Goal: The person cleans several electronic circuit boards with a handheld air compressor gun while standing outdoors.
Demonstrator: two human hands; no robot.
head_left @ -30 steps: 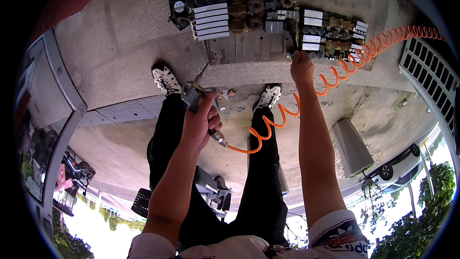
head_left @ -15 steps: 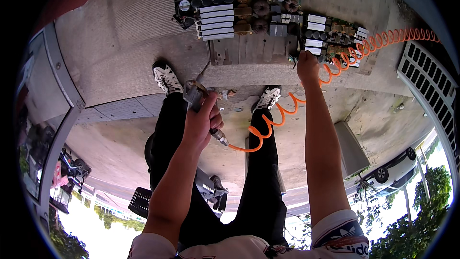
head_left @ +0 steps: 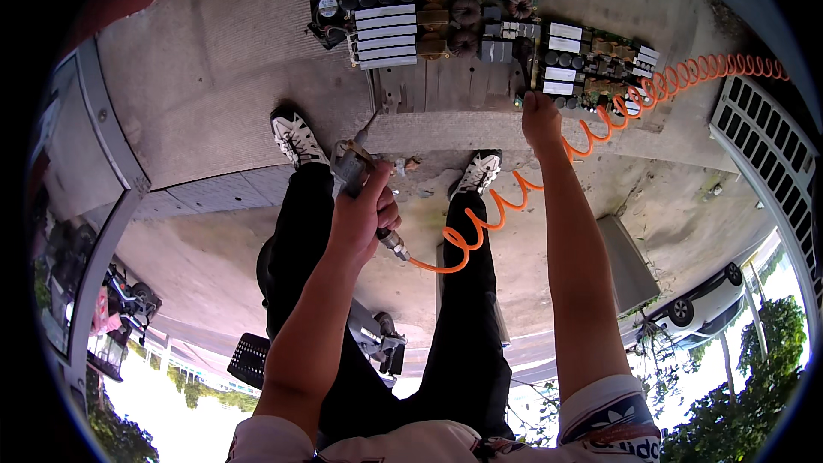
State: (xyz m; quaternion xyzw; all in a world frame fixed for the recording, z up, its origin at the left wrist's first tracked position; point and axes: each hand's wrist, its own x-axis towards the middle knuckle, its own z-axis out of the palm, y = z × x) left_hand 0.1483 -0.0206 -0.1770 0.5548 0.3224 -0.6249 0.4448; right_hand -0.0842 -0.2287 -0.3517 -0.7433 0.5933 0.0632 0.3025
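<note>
The left hand (head_left: 358, 214) has its fingers wrapped around an air gun (head_left: 347, 170), nozzle directed away from the body. The right hand (head_left: 542, 126) is closed on a dark slender object (head_left: 526, 69), kind unclear, extending between the larger circuit board (head_left: 433, 17) on the left and the smaller circuit board (head_left: 591, 67) on the right. An orange coiled hose (head_left: 437, 271) runs from the air gun rightward, overlapping the smaller circuit board in view.

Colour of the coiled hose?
The coiled hose is bright orange; it shows in the head view, the only one.
</note>
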